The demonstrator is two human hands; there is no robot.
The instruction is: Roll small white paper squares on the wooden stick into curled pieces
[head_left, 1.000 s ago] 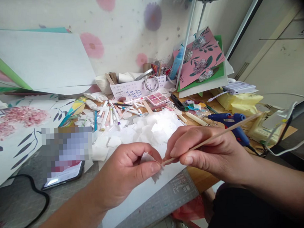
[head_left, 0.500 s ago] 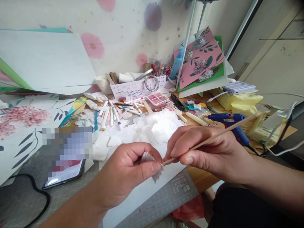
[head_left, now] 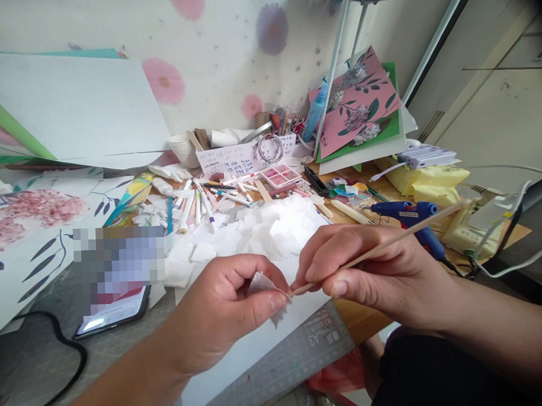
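Observation:
Between the thumb and fingers of my left hand (head_left: 239, 313) a small white piece of tissue paper (head_left: 261, 284) is pinched, its ragged lower edge showing below the thumb. My right hand (head_left: 366, 276) grips a thin wooden stick (head_left: 388, 241) and slants it up to the right. The stick's lower tip meets the paper at my left fingertips, where the exact contact is hidden. Below both hands lies a sheet of white paper (head_left: 227, 370). A heap of white tissue squares (head_left: 276, 223) sits just beyond my hands.
Markers (head_left: 193, 208) are strewn behind the tissue heap. A blue glue gun (head_left: 405, 213) lies to the right, near white cables. On the left, a phone (head_left: 123, 291) rests on the grey cutting mat (head_left: 320, 337), beside a flower picture (head_left: 45, 234). A pink card (head_left: 360, 99) leans at the back.
Almost nothing differs. Both hands keep the same hold on paper and stick, with only a very slight shift of the fingers and stick.

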